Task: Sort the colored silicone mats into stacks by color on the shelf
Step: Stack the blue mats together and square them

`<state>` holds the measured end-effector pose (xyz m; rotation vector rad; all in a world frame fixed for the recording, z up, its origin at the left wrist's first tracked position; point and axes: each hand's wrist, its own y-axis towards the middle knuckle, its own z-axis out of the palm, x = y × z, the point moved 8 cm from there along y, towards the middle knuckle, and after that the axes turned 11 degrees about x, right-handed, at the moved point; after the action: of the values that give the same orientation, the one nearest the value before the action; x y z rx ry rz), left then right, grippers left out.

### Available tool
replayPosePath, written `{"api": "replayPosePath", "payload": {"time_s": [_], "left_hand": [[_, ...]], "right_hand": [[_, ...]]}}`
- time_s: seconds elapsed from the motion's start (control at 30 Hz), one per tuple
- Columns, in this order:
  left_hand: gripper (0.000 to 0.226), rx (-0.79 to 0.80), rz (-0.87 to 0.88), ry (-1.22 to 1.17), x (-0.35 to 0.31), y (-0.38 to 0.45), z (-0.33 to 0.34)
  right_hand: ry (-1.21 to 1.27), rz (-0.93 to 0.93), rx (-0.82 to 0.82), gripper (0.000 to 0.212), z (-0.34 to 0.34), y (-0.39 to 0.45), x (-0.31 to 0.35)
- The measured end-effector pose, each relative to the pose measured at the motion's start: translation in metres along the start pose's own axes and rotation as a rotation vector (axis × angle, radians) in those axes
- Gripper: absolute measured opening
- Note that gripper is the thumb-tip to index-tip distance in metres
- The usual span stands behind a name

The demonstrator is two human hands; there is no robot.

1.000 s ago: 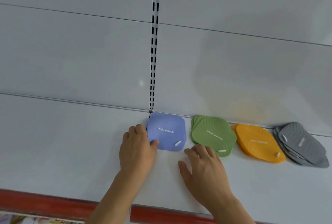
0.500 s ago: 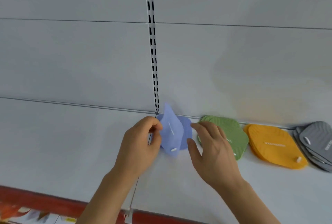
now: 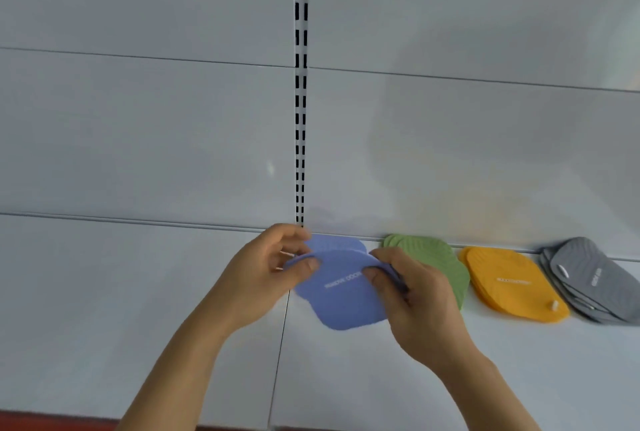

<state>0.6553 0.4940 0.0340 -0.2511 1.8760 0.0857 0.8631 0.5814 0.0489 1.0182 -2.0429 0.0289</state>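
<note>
Both my hands hold blue silicone mats [image 3: 341,295] a little above the white shelf [image 3: 138,292]. My left hand [image 3: 266,278] pinches their left edge between thumb and fingers. My right hand [image 3: 412,295] pinches the right edge of the top blue mat, which carries white lettering. A second blue mat shows behind it. To the right, along the back of the shelf, lie a green stack [image 3: 433,257], an orange stack [image 3: 512,285] and a grey stack [image 3: 595,278]. My right hand covers part of the green stack.
A slotted upright rail [image 3: 300,84] runs down the white back panel to the shelf, just behind the blue mats. A seam [image 3: 278,361] divides the shelf boards below my hands. A red strip [image 3: 52,420] edges the shelf front.
The blue mats lay flat a second ago; my left hand lifted them on edge, and now both hands hold them, turned flat and fanned apart.
</note>
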Motion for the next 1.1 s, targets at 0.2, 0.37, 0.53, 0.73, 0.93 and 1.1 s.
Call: {"api": "replayPosePath", "payload": {"time_s": [0.2, 0.37, 0.53, 0.73, 0.93, 1.1], "left_hand": [[0.028, 0.115, -0.050, -0.218, 0.024, -0.009, 0.024], [0.034, -0.258, 0.042, -0.309, 0.034, -0.020, -0.021], [0.031, -0.354, 0.010, -0.294, 0.050, -0.039, -0.071], [0.028, -0.338, -0.014, -0.217, 0.051, -0.049, -0.074], [0.016, -0.358, -0.062, -0.236, 0.064, -0.054, -0.074], [0.021, -0.342, -0.091, -0.228, 0.068, -0.054, -0.070]], "right_hand": [[0.337, 0.206, -0.060, 0.021, 0.019, -0.013, -0.005], [0.168, 0.260, -0.087, 0.032, 0.018, -0.004, -0.016], [-0.285, 0.218, 0.106, 0.031, 0.035, 0.022, -0.042], [-0.412, 0.152, 0.619, 0.065, 0.094, 0.053, -0.048], [-0.572, 0.015, 0.715, 0.059, 0.106, 0.067, -0.044], [-0.589, -0.156, 0.583, 0.027, 0.104, 0.067, -0.035]]}}
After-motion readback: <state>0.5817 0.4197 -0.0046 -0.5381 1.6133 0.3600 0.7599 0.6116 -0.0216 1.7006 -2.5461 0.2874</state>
